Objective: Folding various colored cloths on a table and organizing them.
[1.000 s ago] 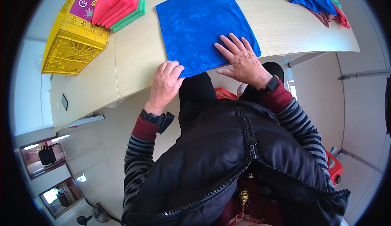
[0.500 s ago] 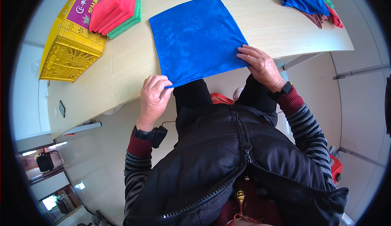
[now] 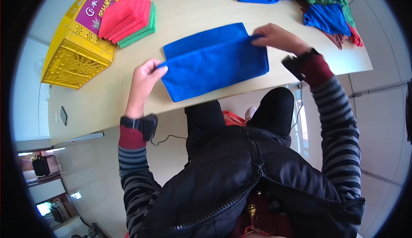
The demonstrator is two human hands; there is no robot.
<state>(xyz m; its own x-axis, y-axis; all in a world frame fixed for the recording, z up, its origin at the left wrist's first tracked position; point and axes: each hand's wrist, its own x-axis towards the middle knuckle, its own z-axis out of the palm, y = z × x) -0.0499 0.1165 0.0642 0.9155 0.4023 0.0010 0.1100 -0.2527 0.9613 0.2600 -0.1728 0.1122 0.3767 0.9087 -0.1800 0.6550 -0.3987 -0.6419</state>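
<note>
A blue cloth (image 3: 216, 68) lies on the table in front of me, its near part lifted and carried over the far part. Its stitched edge stretches in a slanting line between my two hands. My left hand (image 3: 146, 81) pinches the left corner of that edge between thumb and fingers. At the right corner, my right hand (image 3: 274, 38) grips the cloth the same way, a little farther from me. A strip of the cloth's far part shows flat beyond the raised edge.
At the left, a stack of folded red and green cloths (image 3: 128, 17) sits beside a yellow plastic crate (image 3: 88, 62). A loose pile of green, blue, red and brown cloths (image 3: 324, 19) covers the far right of the table (image 3: 141, 96). A small dark flat object (image 3: 64, 115) lies near the left edge.
Both hands have moved away from me, bringing the cloth's near edge up and over toward its far side. The cloth was spread flat before and is now doubled over.
</note>
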